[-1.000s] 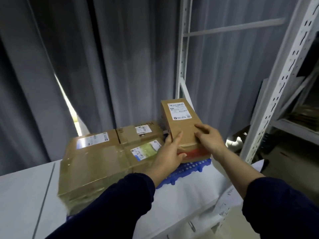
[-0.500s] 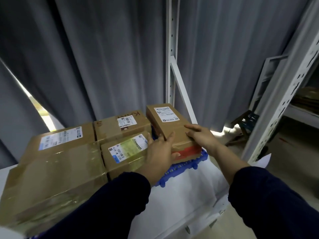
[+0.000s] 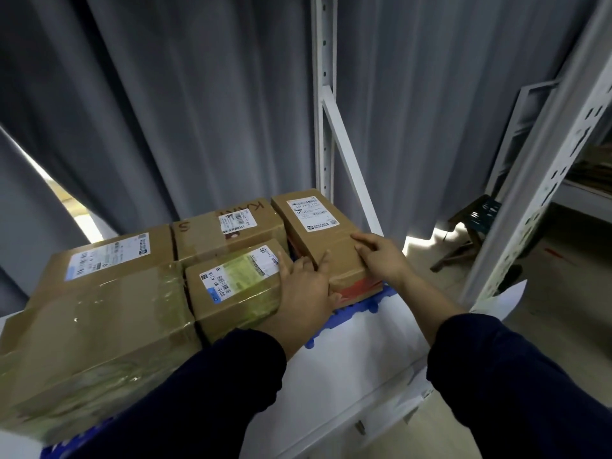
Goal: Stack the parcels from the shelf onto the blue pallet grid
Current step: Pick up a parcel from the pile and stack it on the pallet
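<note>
Nearest, the white surface carries the blue pallet grid, its edge showing under the small labelled parcel. That parcel sits at the grid's right end, just beside the yellow-labelled parcel. The left hand presses its near left corner and the right hand lies on its top. Each grip is apart, fingers straight, pressing rather than clamped. To seat it well, I judge, nudge it flush with its neighbour, keep its near edge inside the grid, then lift both hands straight off. Farther back stands the marker-scrawled parcel.
</note>
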